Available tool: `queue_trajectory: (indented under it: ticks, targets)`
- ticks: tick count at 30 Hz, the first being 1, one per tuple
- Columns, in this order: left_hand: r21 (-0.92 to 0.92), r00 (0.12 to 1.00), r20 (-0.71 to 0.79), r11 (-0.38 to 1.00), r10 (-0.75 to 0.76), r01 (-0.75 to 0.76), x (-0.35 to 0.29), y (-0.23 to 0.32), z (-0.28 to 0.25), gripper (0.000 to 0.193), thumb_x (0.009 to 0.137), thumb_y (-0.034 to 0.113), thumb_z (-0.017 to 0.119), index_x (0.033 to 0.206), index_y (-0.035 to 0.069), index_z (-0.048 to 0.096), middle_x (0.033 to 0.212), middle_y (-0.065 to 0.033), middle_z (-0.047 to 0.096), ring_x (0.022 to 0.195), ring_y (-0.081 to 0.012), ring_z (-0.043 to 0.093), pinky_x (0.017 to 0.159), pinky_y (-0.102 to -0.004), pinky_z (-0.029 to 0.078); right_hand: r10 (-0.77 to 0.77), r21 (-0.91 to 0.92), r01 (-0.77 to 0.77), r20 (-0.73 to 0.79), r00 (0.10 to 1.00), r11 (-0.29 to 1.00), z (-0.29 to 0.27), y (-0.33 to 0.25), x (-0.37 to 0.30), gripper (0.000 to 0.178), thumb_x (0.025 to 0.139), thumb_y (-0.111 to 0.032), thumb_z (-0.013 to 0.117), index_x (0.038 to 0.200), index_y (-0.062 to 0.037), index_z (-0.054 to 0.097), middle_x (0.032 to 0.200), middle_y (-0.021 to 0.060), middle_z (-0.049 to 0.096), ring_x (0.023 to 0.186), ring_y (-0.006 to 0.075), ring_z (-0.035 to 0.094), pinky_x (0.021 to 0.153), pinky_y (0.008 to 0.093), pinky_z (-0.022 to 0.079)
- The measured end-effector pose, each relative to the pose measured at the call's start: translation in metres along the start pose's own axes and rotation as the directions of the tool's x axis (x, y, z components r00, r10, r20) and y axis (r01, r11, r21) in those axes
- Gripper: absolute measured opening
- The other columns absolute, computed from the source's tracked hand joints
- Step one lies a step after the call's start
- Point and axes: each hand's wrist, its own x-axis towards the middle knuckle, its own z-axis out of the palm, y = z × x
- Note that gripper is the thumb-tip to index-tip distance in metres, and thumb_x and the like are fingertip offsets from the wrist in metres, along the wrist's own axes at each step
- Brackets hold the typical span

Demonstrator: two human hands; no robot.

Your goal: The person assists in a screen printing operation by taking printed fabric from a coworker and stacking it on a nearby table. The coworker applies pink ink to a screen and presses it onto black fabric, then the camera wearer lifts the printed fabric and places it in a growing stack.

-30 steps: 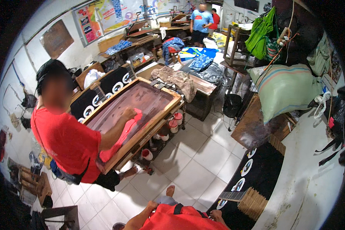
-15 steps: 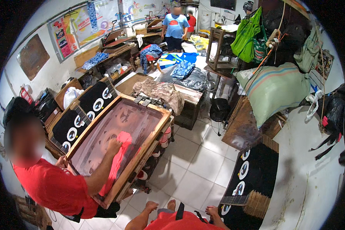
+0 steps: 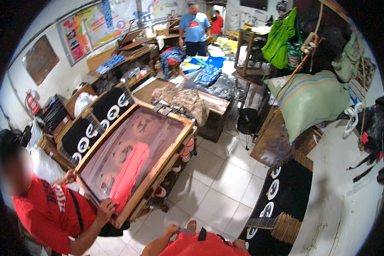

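My left hand [image 3: 172, 230] hangs low by my waist, its fingers curled in beside my grey shorts [image 3: 187, 231], with nothing seen in them. On the other side of my red shirt [image 3: 200, 245], my right hand [image 3: 240, 244] shows only partly at the lower edge, its fingers hidden. Ahead to the left lies a wooden-framed printing screen [image 3: 181, 121], apart from my hands, with a thick band of pinkish-red ink [image 3: 130, 170] along its mesh. A co-worker in red [image 3: 57, 213] has one hand [image 3: 106, 209] at the frame's near end and another [image 3: 67, 177] at its left corner.
Black fabric pieces with white round prints lie on a long board [image 3: 281, 200] at right and on another [image 3: 79, 135] behind the screen. A stuffed pale sack [image 3: 311, 104] rests on a brown board [image 3: 271, 143]. White tiled floor [image 3: 215, 170] runs between. Another person [image 3: 195, 27] stands far back.
The co-worker's hand has gone from the middle of the ink to the frame's near end. My right hand has drawn lower, closer to my shirt; my view has shifted slightly.
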Motion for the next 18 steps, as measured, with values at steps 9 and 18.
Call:
queue_trajectory:
  ticks: [9, 18]
  targets:
    - [0.204, 0.999, -0.014, 0.978, 0.046, -0.042, -0.011, -0.029, 0.041, 0.019, 0.082, 0.021, 0.057, 0.094, 0.011, 0.067, 0.082, -0.0070, 0.065, 0.066, -0.0159, 0.058, 0.062, -0.0322, 0.050, -0.148, 0.664, 0.214, -0.155, 0.977, 0.717, 0.051, 0.100, 0.066, 0.026, 0.078, -0.027, 0.050, 0.070, -0.0044, 0.059, 0.058, 0.0085, 0.054, 0.051, 0.0247, 0.056, 0.044, 0.0337, 0.046]
    - [-0.248, 0.390, -0.908, 0.946, -0.152, -0.209, -0.010, -0.102, -0.091, 0.055, 0.066, 0.014, 0.066, 0.111, -0.009, 0.044, 0.106, -0.0178, 0.054, 0.093, -0.0258, 0.051, 0.080, -0.0358, 0.041, 0.289, 0.687, -0.174, -0.055, 0.956, 0.705, -0.060, -0.039, 0.043, 0.017, 0.079, -0.007, 0.051, 0.092, -0.0005, 0.059, 0.079, 0.0102, 0.062, 0.056, 0.0167, 0.057, 0.047, 0.0280, 0.045]
